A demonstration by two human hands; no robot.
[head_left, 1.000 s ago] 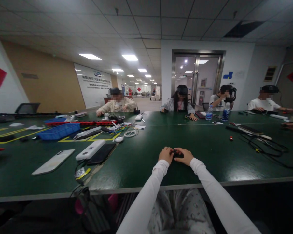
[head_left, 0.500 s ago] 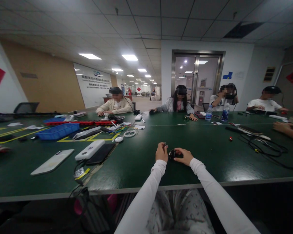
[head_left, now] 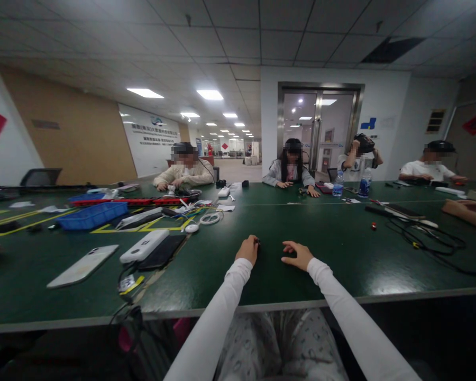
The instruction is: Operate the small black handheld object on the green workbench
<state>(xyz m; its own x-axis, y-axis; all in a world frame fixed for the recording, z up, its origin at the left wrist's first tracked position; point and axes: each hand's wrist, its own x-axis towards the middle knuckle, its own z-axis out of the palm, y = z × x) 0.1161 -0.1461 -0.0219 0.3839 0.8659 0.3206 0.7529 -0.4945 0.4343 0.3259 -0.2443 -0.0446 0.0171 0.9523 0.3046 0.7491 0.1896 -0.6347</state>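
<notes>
My left hand (head_left: 247,250) is closed low over the green table (head_left: 230,280), its fingers curled. A small dark object (head_left: 257,243) shows at its fingertips, mostly covered by the hand, so its kind cannot be made out. To the right, apart from it, my right hand (head_left: 299,256) has its thumb and fingers spread, with nothing between them. Bare tabletop lies between the two hands.
On the left lie a white phone (head_left: 83,266), a white power bank (head_left: 145,246), a blue tray (head_left: 93,216) and a coil of white cable (head_left: 211,218). Black cables (head_left: 428,241) lie right. Two water bottles (head_left: 365,183) stand far across, where several people sit.
My left hand has moved left, away from my right hand. The small black object has left my right hand, whose fingers have opened. Across the table, a person's hand has drawn back from a black item.
</notes>
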